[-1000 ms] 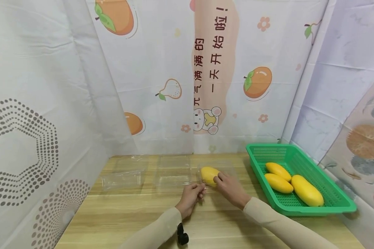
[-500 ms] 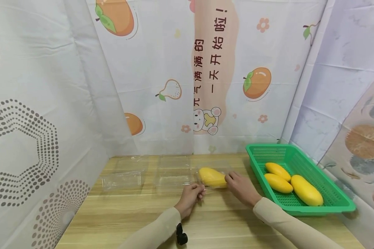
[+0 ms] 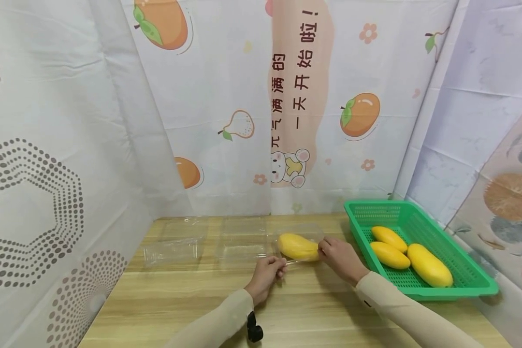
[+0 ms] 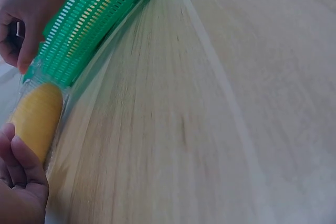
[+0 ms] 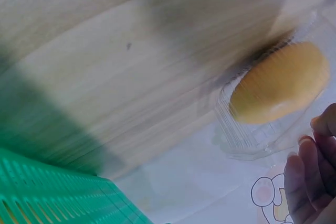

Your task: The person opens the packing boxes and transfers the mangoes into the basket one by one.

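Note:
A yellow mango [image 3: 297,246] lies in a clear plastic container [image 5: 247,142] with a hinged lid, in front of me in the head view. My left hand [image 3: 264,279] pinches the container's near left edge, thumb against the fingers. At its right end, my right hand [image 3: 342,259] pinches the container's rim with curled fingers. Through the clear wall, the mango [image 5: 283,82] shows in the right wrist view, with my right hand [image 5: 317,169] beside it. In the left wrist view, the left hand [image 4: 21,177] covers one end of the mango.
To the right stands a green basket [image 3: 443,292] with several more mangoes [image 3: 428,266]. Left of the hands are two more clear containers, a middle one [image 3: 243,251] and a far left one [image 3: 171,252], both with raised lids. A patterned curtain [image 3: 226,159] hangs behind the table [image 3: 178,299].
My right hand has let go of the mango and moved right to the container's end. The mango has turned to lie more sideways. The left hand has kept its place.

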`<state>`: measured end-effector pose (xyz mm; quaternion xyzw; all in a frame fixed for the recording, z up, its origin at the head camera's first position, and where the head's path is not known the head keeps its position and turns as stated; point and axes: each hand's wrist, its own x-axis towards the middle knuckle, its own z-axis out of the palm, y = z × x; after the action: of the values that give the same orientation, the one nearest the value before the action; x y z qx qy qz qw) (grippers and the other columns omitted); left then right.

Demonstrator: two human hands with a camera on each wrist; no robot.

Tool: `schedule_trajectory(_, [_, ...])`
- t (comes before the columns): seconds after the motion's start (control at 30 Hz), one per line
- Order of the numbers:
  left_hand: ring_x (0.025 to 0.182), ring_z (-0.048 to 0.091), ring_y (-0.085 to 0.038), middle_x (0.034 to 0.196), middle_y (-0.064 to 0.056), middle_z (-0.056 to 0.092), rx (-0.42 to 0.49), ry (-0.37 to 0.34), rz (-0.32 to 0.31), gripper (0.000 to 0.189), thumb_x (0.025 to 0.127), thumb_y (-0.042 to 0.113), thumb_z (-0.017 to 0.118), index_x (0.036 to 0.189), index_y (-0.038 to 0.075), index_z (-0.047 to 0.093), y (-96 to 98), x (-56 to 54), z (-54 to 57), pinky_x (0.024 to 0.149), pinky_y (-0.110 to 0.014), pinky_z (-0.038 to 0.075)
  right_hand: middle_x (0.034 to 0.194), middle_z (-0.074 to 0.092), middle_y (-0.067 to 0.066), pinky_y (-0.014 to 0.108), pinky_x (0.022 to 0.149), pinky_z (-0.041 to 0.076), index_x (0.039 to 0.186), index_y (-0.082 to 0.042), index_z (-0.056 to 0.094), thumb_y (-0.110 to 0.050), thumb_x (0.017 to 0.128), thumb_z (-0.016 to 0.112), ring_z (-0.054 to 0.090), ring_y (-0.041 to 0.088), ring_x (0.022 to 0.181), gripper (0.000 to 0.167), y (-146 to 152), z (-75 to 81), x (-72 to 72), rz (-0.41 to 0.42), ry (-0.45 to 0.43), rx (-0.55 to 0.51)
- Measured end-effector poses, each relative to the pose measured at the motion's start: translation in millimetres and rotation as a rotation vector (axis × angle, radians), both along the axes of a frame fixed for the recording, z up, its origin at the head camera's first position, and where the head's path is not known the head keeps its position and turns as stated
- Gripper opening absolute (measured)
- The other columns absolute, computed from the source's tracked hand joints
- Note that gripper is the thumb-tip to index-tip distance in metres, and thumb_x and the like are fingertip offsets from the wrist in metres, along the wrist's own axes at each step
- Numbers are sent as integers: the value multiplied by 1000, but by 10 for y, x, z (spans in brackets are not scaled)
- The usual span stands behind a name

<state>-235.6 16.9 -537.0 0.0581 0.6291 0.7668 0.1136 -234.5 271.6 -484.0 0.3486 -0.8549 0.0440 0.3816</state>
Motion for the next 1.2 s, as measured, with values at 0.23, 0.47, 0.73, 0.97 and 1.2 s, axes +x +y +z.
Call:
schedule_trajectory(0.23, [69,57,-11,83,-9,69,0,-9,9,19,99,12,69,94,-6,69,16,-9,4,62,-23,50,81,58,1,27,56,52,84,-8,67,0,76,86,54,14,68,22,24,47,-26,-10,-39,23])
schedule_trajectory(0.47, [68,57,-10,80,-6,68,-2,-5,13,18,98,12,69,94,-6,69,16,-11,13,61,-22,50,81,60,1,27,58,53,84,-7,69,2,74,85,55,14,70,21,39,62,-50,-2,-72,19])
schedule_trajectory(0.73, [68,58,-11,79,-5,67,-12,-10,19,18,98,12,69,94,-6,69,18,-13,30,62,-23,50,84,62,-1,26,61,53,84,-8,70,2,78,82,56,12,72,16,49,94,-52,-9,-163,-12])
schedule_trajectory(0.97, [67,57,-11,78,-5,67,-29,-4,39,21,97,10,68,98,-12,68,50,-10,44,62,-23,50,84,60,-1,27,61,52,86,-9,69,3,81,81,55,11,72,18,72,218,-33,-1,-197,-87])
schedule_trajectory(1.2, [66,57,-12,81,-11,69,-43,-10,50,21,97,10,67,97,-11,68,53,-24,52,62,-24,51,84,61,1,31,62,54,85,-10,69,-3,78,87,60,16,74,21,69,433,-164,-44,-126,-158])
